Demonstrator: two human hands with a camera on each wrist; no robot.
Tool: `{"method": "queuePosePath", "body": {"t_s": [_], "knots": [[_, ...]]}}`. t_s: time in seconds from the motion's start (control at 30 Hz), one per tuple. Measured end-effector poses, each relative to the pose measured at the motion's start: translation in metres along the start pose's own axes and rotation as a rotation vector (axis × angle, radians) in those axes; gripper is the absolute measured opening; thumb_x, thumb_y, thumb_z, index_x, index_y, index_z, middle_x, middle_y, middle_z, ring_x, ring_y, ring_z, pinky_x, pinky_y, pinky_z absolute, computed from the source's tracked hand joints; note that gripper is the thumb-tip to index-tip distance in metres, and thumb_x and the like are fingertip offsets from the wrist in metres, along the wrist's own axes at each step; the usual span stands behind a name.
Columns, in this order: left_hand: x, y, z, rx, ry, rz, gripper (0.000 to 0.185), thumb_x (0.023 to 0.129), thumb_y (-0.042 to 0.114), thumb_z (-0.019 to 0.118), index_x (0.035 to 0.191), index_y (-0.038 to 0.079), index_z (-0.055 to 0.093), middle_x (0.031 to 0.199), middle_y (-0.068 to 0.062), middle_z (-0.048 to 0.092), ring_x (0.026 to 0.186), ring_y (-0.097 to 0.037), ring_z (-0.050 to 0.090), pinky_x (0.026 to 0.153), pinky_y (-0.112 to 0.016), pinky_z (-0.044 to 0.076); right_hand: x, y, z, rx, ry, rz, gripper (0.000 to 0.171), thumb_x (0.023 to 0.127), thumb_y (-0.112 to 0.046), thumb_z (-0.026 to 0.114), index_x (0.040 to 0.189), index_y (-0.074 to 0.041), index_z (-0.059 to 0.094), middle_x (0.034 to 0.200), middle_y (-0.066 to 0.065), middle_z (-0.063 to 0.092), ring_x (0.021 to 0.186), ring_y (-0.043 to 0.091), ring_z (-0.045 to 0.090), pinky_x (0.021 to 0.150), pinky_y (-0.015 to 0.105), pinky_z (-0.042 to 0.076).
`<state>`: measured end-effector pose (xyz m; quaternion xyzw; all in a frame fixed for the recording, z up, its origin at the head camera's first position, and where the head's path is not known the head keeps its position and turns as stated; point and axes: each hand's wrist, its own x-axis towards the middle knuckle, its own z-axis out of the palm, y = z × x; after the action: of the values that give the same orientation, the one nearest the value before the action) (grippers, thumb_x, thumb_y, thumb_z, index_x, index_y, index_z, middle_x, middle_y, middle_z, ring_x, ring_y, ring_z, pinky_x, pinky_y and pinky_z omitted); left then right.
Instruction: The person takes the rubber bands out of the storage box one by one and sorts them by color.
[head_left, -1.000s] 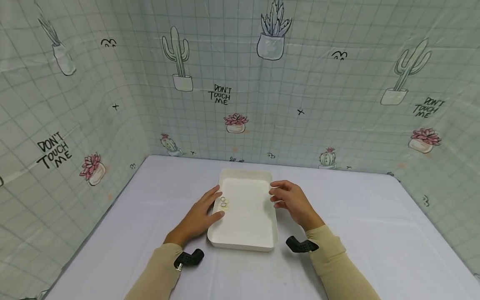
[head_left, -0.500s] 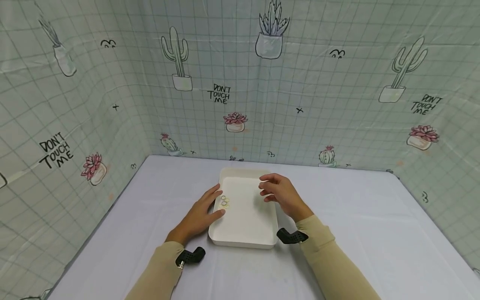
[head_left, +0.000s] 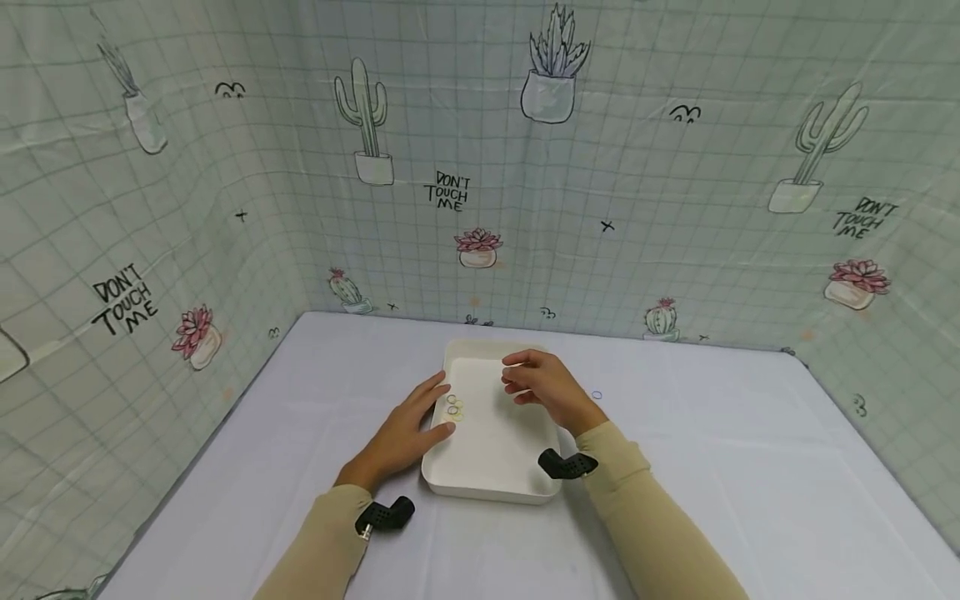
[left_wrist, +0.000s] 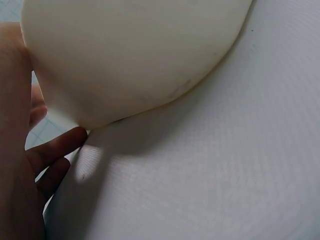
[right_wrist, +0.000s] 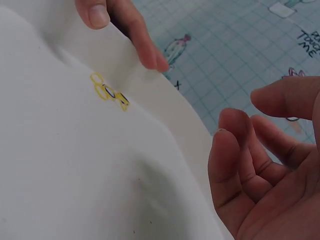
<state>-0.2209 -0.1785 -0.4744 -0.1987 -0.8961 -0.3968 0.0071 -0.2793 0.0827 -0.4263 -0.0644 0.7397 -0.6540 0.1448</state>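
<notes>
Rings [head_left: 453, 406] lay in the white tray [head_left: 495, 467], steadied by the flat left hand [head_left: 405, 433], while the loosely curled, empty right hand [head_left: 546, 385] hovered, seemingly needing a fine pinch.

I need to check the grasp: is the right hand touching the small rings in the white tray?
Apart. The right wrist view shows the right hand hovering with a clear gap of bare tray between its fingertips and the rings.

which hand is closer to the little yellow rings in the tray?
Left. The left hand rests on the tray's left rim, right beside the yellow rings. The right hand hovers above the tray's right half, farther off.
</notes>
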Motion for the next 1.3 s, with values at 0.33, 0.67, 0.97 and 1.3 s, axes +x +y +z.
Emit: {"method": "queuePosePath", "body": {"t_s": [0.33, 0.67, 0.97, 1.3], "knots": [[-0.002, 0.0, 0.001, -0.003, 0.015, 0.005, 0.068, 0.095, 0.036, 0.065, 0.153, 0.009, 0.042, 0.165, 0.005, 0.024, 0.149, -0.025, 0.025, 0.115, -0.055, 0.027, 0.012, 0.005, 0.013, -0.036, -0.049, 0.042, 0.038, 0.097, -0.017, 0.064, 0.128, 0.004, 0.059, 0.109, 0.017, 0.067, 0.086, 0.02, 0.065, 0.074, 0.031, 0.056], [-0.003, 0.001, -0.002, -0.008, 0.011, -0.02, 0.07, 0.094, 0.036, 0.066, 0.154, 0.01, 0.041, 0.165, 0.007, 0.023, 0.149, -0.024, 0.023, 0.116, -0.054, 0.025, 0.02, 0.007, 0.028, -0.041, -0.072, 0.08, 0.035, 0.095, -0.015, 0.066, 0.124, 0.004, 0.063, 0.102, 0.014, 0.069, 0.083, 0.019, 0.066, 0.072, 0.031, 0.056], [0.006, 0.003, 0.004, -0.015, -0.006, -0.001, 0.074, 0.094, 0.04, 0.065, 0.156, 0.009, 0.038, 0.165, 0.008, 0.022, 0.15, -0.024, 0.022, 0.116, -0.055, 0.026, 0.025, 0.011, 0.029, -0.192, -0.104, 0.064, 0.031, 0.093, -0.017, 0.067, 0.12, -0.001, 0.067, 0.097, 0.011, 0.07, 0.083, 0.018, 0.066, 0.071, 0.031, 0.055], [0.001, 0.0, 0.0, -0.012, 0.002, -0.019, 0.078, 0.092, 0.039, 0.066, 0.156, 0.009, 0.036, 0.165, 0.006, 0.023, 0.15, -0.025, 0.023, 0.116, -0.055, 0.026, 0.036, 0.012, 0.045, -0.385, -0.131, 0.008, 0.02, 0.091, -0.013, 0.069, 0.11, -0.005, 0.072, 0.078, 0.007, 0.068, 0.063, 0.015, 0.059, 0.058, 0.026, 0.051]]}}
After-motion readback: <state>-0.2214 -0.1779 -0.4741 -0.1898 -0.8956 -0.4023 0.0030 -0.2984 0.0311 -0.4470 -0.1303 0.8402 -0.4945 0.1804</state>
